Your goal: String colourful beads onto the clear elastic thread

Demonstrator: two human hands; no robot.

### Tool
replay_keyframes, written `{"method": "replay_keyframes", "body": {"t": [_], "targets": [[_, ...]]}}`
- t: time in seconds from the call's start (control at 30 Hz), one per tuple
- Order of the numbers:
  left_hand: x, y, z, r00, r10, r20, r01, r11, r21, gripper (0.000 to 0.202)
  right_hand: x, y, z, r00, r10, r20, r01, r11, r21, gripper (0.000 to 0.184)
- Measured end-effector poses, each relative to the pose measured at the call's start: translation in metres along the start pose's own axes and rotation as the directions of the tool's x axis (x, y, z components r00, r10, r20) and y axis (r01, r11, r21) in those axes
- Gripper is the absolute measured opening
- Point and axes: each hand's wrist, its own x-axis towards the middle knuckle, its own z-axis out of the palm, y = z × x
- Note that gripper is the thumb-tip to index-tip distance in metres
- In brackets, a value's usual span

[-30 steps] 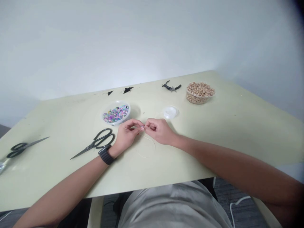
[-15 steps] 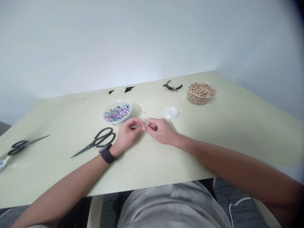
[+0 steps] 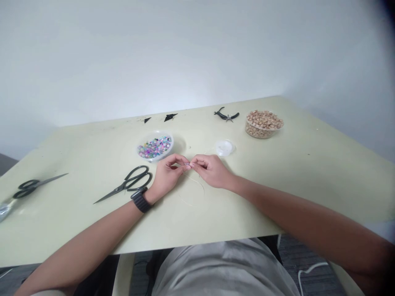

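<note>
My left hand is closed in a pinch on a tiny bluish-purple bead. Thumb and forefinger of my right hand press together against the left fingertips; what lies inside that pinch is too small to make out. A thin pale thread trails from below the left fingertips and curves over the table. Just behind the left hand stands a clear bowl of coloured beads. A small white spool-like disc lies beyond the right hand.
Large black-handled scissors lie left of my left hand, with a second pair of scissors farther left. Black-handled pliers and a tub of tan beads or nuts sit at the back right. Black scraps lie along the wall edge of the table.
The right fingertips have shifted slightly and now meet the left ones more closely. The whole view has moved a little; the tools and bowls stay in place.
</note>
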Motion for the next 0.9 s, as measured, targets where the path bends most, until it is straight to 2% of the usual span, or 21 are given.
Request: {"method": "replay_keyframes", "body": {"t": [0.23, 0.5, 0.67, 0.9], "targets": [[-0.001, 0.0008, -0.0007, 0.999, 0.05, -0.009, -0.049, 0.997, 0.053, 0.02, -0.0001, -0.0032, -0.001, 1.0, 0.007, 0.019, -0.007, 1.0, -0.009, 0.026], [-0.0016, 0.004, -0.0005, 0.979, 0.202, -0.009, -0.2, 0.972, 0.126, 0.01, -0.0014, -0.0042, 0.0006, 0.988, 0.118, 0.099, -0.131, 0.982, 0.138, 0.027], [-0.002, 0.0064, 0.0009, 0.979, 0.205, -0.011, -0.201, 0.97, 0.136, 0.009, -0.0016, -0.0033, 0.0015, 0.973, 0.171, 0.157, -0.206, 0.949, 0.239, 0.027], [-0.0018, 0.0067, -0.0002, 0.976, 0.218, 0.0, -0.216, 0.965, 0.152, 0.009, -0.0015, -0.002, 0.0022, 0.969, 0.169, 0.182, -0.219, 0.927, 0.304, 0.024]]}}
